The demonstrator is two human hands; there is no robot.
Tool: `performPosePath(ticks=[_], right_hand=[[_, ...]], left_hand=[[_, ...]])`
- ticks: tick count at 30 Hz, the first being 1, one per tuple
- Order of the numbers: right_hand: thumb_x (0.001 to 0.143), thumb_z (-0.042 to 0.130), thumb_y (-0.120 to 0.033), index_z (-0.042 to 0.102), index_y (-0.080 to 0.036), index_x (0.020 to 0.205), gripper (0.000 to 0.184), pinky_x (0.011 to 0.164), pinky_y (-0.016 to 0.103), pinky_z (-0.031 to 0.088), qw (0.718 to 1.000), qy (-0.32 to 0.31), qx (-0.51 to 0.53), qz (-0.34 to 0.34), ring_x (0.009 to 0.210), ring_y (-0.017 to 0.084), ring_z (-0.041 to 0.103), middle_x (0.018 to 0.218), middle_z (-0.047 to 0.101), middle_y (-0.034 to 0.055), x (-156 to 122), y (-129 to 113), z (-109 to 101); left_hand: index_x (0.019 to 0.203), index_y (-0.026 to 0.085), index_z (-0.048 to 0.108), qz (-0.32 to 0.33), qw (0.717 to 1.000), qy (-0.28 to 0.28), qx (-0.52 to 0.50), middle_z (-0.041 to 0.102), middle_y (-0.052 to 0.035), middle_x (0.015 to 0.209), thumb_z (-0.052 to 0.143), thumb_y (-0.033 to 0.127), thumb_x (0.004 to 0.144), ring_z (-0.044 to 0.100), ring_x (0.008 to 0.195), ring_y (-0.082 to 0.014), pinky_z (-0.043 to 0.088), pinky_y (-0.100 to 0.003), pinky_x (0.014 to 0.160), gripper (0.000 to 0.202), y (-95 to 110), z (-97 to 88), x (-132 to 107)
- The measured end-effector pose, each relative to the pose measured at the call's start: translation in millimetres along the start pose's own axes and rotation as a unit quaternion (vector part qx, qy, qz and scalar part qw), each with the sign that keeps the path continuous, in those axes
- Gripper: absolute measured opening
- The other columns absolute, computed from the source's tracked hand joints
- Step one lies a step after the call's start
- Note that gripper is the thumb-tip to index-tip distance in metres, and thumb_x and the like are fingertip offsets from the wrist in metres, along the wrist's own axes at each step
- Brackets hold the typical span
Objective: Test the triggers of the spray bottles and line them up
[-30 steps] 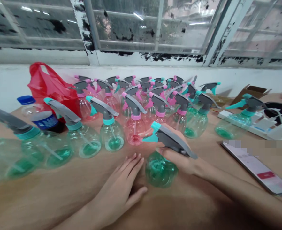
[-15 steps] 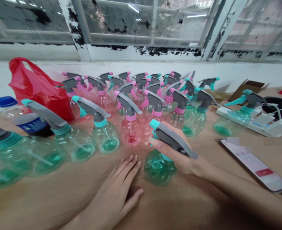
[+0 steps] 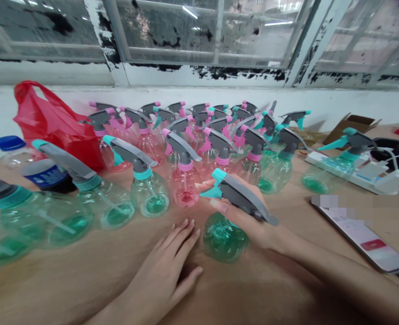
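My right hand (image 3: 250,216) is wrapped around the neck of a green spray bottle (image 3: 224,239) with a grey head and teal nozzle. Its fingers reach past the teal trigger, which stands out in front of them. The bottle is upright, just right of my left hand (image 3: 168,266). That hand lies flat on the table with fingers stretched out, holding nothing. Beyond it are a pink spray bottle (image 3: 185,187) and another green spray bottle (image 3: 151,198).
Several pink and green spray bottles crowd the back. More green ones stand at left, near a blue-capped drink bottle (image 3: 43,174) and a red plastic bag (image 3: 57,131). At right are a phone (image 3: 362,237), a white power strip (image 3: 378,178) and a cardboard box (image 3: 351,126).
The fingers of my right hand have straightened forward off the trigger, and the trigger has swung out into view. My left hand has stayed in place.
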State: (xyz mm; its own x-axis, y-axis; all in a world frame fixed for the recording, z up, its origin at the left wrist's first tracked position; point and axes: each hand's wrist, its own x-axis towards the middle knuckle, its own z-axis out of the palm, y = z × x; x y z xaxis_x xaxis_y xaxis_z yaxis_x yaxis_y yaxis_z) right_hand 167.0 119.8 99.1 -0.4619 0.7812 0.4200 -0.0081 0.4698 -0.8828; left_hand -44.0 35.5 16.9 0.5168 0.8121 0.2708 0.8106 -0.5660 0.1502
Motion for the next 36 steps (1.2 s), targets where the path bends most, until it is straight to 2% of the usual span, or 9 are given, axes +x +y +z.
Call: performPosePath(ticks=[6,12,15,19,25,28,32,34,36], right_hand=[[0.085,0.061,-0.028,0.061,-0.021,0.102,0.019,0.053,0.024,0.041,1.000,-0.003,0.006,0.000,0.054,0.008,0.047,0.078,0.062,-0.0023,0.7,-1.1,-0.1],[0.084,0.062,-0.024,0.058,-0.021,0.096,0.013,0.060,0.024,0.049,0.999,-0.006,0.032,-0.016,0.064,0.009,0.059,0.101,0.070,0.0021,1.1,-0.6,0.3],[0.084,0.062,-0.024,0.059,-0.021,0.098,0.014,0.062,0.024,0.051,1.000,-0.004,0.025,-0.014,0.069,0.011,0.062,0.097,0.070,0.0020,0.7,-0.2,0.3],[0.084,0.063,-0.024,0.059,-0.022,0.098,0.015,0.058,0.024,0.049,1.000,-0.001,0.021,-0.017,0.061,0.009,0.057,0.087,0.069,-0.0005,0.8,0.2,0.5],[0.084,0.062,-0.024,0.059,-0.022,0.097,0.014,0.051,0.022,0.045,1.000,-0.001,0.005,-0.024,0.055,0.008,0.053,0.085,0.067,-0.0012,2.6,-2.5,1.4],[0.083,0.064,-0.028,0.055,-0.022,0.088,0.012,0.046,0.022,0.038,0.999,0.000,-0.030,-0.033,0.049,0.007,0.045,0.069,0.058,-0.0055,3.3,-3.9,-0.6],[0.086,0.061,-0.027,0.045,-0.022,0.073,0.021,0.048,0.023,0.033,0.994,0.004,-0.093,-0.057,0.052,0.009,0.038,0.060,0.041,-0.0072,3.8,-4.9,-4.3],[0.087,0.059,-0.025,0.043,-0.022,0.070,0.023,0.049,0.023,0.032,0.993,0.001,-0.101,-0.066,0.053,0.008,0.036,0.060,0.039,-0.0069,3.6,-5.9,-5.0],[0.087,0.059,-0.024,0.047,-0.022,0.073,0.018,0.049,0.023,0.034,0.994,-0.004,-0.086,-0.063,0.053,0.008,0.039,0.062,0.043,-0.0065,2.9,-7.6,-4.8]], left_hand=[[0.144,0.017,0.040,-0.001,1.000,-0.004,0.006,0.046,-0.0124,0.147,0.053,0.037,0.096,0.044,0.134,-0.0304,0.040,-0.048,0.107,0.054,0.9,-2.5,1.7],[0.140,0.016,0.046,0.009,1.000,-0.005,0.024,0.047,-0.0134,0.146,0.052,0.037,0.096,0.045,0.133,-0.0312,0.042,-0.049,0.106,0.049,2.4,-4.8,2.7],[0.140,0.015,0.046,0.012,0.999,-0.005,0.029,0.047,-0.0139,0.146,0.053,0.036,0.096,0.045,0.133,-0.0313,0.042,-0.049,0.105,0.049,2.8,-5.0,2.8],[0.141,0.017,0.046,0.002,1.000,-0.016,0.021,0.046,-0.0130,0.147,0.053,0.037,0.095,0.044,0.133,-0.0314,0.041,-0.050,0.106,0.050,2.3,-4.2,2.4],[0.141,0.017,0.045,0.000,1.000,-0.017,0.012,0.045,-0.0129,0.148,0.053,0.036,0.095,0.044,0.134,-0.0316,0.040,-0.050,0.107,0.050,1.4,-4.1,2.3],[0.141,0.018,0.045,-0.004,1.000,-0.021,0.004,0.045,-0.0117,0.148,0.053,0.036,0.095,0.044,0.134,-0.0309,0.039,-0.050,0.107,0.050,2.0,-5.5,3.0],[0.140,0.016,0.047,0.003,1.000,-0.020,0.012,0.045,-0.0133,0.147,0.054,0.035,0.095,0.043,0.134,-0.0316,0.041,-0.050,0.106,0.050,2.6,-6.2,3.4],[0.140,0.015,0.047,0.005,1.000,-0.019,0.015,0.045,-0.0137,0.147,0.054,0.035,0.095,0.044,0.134,-0.0317,0.041,-0.050,0.106,0.050,2.4,-5.7,3.2],[0.141,0.016,0.046,0.004,1.000,-0.021,0.014,0.044,-0.0134,0.148,0.054,0.036,0.095,0.043,0.134,-0.0315,0.041,-0.050,0.106,0.051,2.0,-5.0,2.8]])
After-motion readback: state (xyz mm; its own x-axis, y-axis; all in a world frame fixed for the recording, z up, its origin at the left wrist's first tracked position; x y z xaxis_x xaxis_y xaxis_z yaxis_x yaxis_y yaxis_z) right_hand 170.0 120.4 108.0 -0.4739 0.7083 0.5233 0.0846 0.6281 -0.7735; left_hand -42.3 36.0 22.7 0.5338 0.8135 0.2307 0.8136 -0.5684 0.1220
